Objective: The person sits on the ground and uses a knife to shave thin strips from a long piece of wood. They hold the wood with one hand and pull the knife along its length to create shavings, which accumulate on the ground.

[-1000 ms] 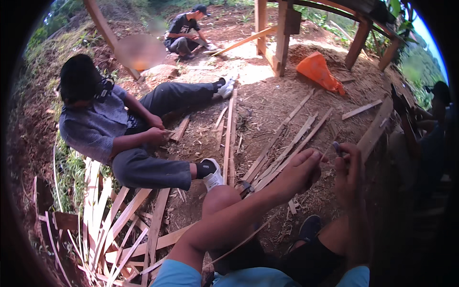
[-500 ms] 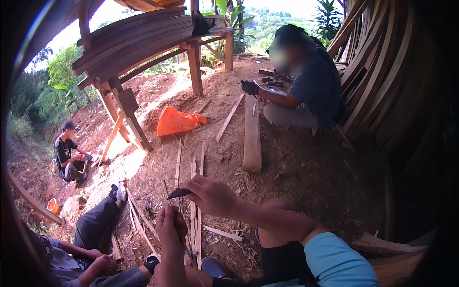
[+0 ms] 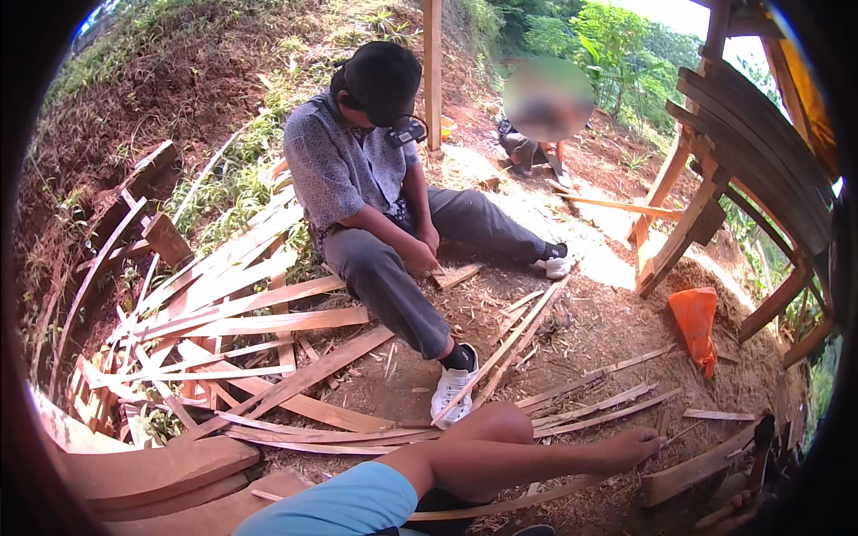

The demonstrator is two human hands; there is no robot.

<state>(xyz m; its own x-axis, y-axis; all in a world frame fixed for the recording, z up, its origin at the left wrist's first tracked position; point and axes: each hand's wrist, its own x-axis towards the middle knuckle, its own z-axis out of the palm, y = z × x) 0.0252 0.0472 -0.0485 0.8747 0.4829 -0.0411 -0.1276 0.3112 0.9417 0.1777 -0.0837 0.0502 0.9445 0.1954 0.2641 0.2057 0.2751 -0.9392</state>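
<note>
My left hand (image 3: pixel 631 448) reaches across to the lower right, past my bent bare knee (image 3: pixel 502 422). Its fingers are closed round a thin wooden strip (image 3: pixel 683 434), whose end sticks out beyond the fist toward the right. Another length of pale strip (image 3: pixel 509 507) runs beneath my forearm; whether it is the same piece cannot be made out. My right hand is outside the picture. Just past the fist lies a thick plank (image 3: pixel 693 468), with dark, unclear shapes at its far end.
A person (image 3: pixel 371 170) in a patterned shirt sits ahead on the left, head bowed, beside piled wooden slats (image 3: pixel 259 323). A second person (image 3: pixel 536 134) crouches farther back. An orange bag (image 3: pixel 694 327) lies near a timber rack (image 3: pixel 760 161). Curved boards (image 3: pixel 161 469) lie at lower left.
The view has swung left, bringing the seated person and slat pile in. My right hand and its dark blade have left the picture. My left hand still grips the strip.
</note>
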